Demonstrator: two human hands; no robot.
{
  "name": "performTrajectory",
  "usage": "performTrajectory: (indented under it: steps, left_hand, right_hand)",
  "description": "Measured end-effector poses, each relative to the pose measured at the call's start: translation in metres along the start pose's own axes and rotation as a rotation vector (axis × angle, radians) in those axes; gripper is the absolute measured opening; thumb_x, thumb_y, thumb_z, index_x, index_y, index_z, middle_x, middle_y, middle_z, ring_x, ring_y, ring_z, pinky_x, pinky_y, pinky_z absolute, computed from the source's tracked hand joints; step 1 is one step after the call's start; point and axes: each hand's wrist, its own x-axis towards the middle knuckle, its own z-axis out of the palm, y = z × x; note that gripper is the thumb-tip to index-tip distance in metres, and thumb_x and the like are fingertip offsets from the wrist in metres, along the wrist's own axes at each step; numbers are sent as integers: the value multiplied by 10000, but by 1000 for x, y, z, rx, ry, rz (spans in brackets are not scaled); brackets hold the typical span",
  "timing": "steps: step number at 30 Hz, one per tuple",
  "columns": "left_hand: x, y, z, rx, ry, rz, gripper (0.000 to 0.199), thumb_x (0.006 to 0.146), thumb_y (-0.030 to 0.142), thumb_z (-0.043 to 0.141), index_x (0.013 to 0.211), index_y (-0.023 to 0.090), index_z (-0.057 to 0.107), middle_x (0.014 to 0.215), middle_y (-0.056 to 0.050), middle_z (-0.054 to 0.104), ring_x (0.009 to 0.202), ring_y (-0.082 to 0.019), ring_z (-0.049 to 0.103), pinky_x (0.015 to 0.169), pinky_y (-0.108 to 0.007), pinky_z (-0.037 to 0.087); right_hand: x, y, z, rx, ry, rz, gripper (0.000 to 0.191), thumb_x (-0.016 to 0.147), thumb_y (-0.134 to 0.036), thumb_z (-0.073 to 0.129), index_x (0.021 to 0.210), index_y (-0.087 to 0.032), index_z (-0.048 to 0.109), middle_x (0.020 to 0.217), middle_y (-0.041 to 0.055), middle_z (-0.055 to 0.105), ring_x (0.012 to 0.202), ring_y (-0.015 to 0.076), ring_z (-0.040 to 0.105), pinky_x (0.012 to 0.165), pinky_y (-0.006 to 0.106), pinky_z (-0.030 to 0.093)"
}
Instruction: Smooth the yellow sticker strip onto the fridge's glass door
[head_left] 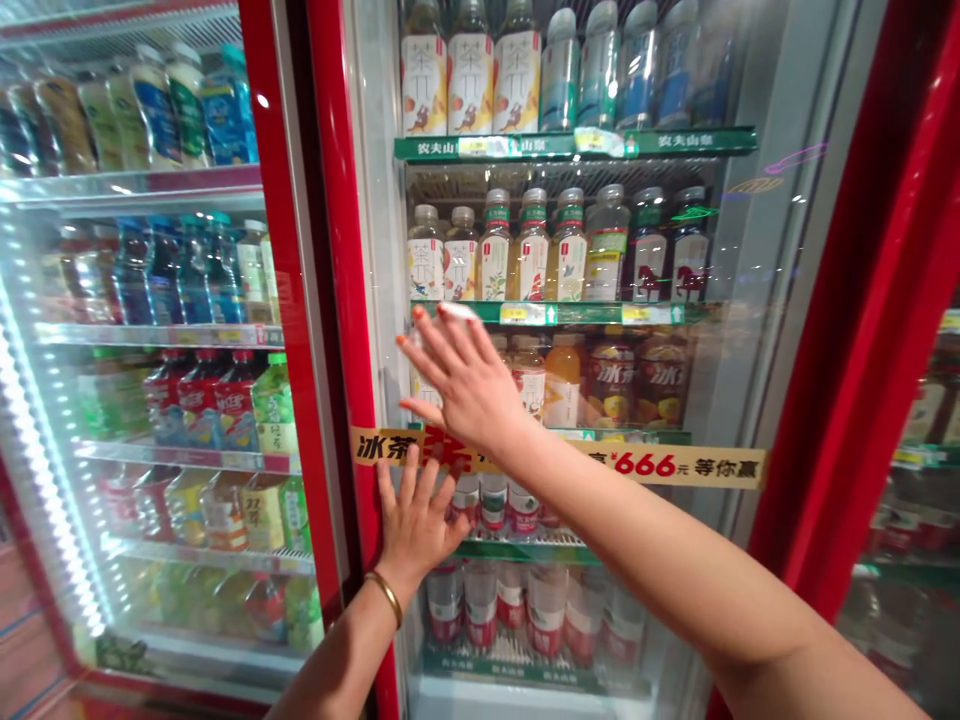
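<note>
My left hand point(418, 520), with a gold bangle point(385, 598) at its wrist, has its fingers spread at the left edge of the glass door point(720, 380). Its fingertips overlap the yellow promotional strip point(679, 466) across the door. Higher up and to the right, my right hand point(476, 385) is open too, palm toward the glass and fingers fanned. Whether either palm presses on the pane I cannot tell. Behind the glass, bottled teas point(495, 245) stand in rows, partly covered by my right hand. The door's red frame point(337, 300) runs beside my left hand.
To the left stands another lit cooler with several shelves of drinks point(199, 400) and a red frame point(289, 400). Green shelf edges point(705, 140) with price tags cross the middle cooler. A further red-framed cooler point(885, 380) is at the right.
</note>
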Motion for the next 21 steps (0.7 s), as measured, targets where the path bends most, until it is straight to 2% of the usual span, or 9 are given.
performTrajectory:
  steps: [3,6,9,11,13,15,17,19,21]
  left_hand:
    - [3,3,-2,18,-9,-28,704,1016,469,602,1669,279,422,1696,-143,509,1728,-327,168,1391,-705,53]
    - [8,5,-5,19,-17,-24,767,1024,509,598,1718,301,344,1749,-133,435,1729,-323,163,1392,-695,33]
    - [11,5,-7,28,-13,-8,784,1037,536,564,1739,312,295,1783,-113,375,1733,-311,149,1395,-681,36]
    - [12,5,-9,28,-7,-8,786,1041,515,565,1745,321,275,1791,-102,362,1734,-298,146,1400,-669,34]
    - [13,6,-12,19,-5,-20,785,1035,476,591,1742,332,281,1789,-92,370,1730,-289,165,1408,-650,44]
    - [16,7,-16,5,4,-30,798,1013,433,642,1733,337,311,1780,-85,389,1712,-283,230,1418,-613,101]
    - [20,8,-18,-12,10,-19,811,988,403,688,1720,351,342,1784,-69,383,1689,-278,290,1421,-587,149]
    - [25,9,-17,-18,1,15,822,976,398,709,1714,380,348,1814,-41,320,1698,-288,267,1424,-602,128]
    - [29,10,-13,-12,-21,40,835,976,419,709,1717,407,324,1835,-16,259,1724,-313,182,1417,-652,46]
  right_hand:
    - [-49,8,-8,-50,-142,-100,778,1086,-711,376,1746,-312,272,1849,26,250,1684,298,294,1388,576,258]
    - [-103,50,-36,-192,-88,233,811,1087,-697,391,1774,-321,178,1879,66,90,1714,365,189,1361,657,250]
    - [-139,87,-56,-304,44,639,861,1106,-651,351,1788,-227,41,1864,156,-134,1718,470,35,1308,788,195]
    - [-159,78,-51,-314,73,699,896,1097,-655,362,1787,-216,-4,1856,174,-157,1709,505,22,1282,825,209]
    - [-185,45,-35,-281,17,520,938,1056,-703,435,1792,-268,49,1874,139,-46,1718,476,54,1289,780,286]
    - [-216,12,-17,-242,-79,214,951,1002,-761,504,1782,-312,194,1869,85,136,1738,368,76,1314,623,384]
    - [-248,2,-9,-262,-95,129,919,997,-704,568,1772,-333,243,1863,54,159,1743,313,61,1340,540,378]
    - [-275,17,-13,-286,-66,317,926,1022,-608,584,1786,-337,137,1874,64,22,1739,369,35,1350,635,324]
    - [-292,40,-22,-287,3,630,917,1068,-539,513,1782,-329,-23,1857,95,-152,1721,461,-8,1286,812,281]
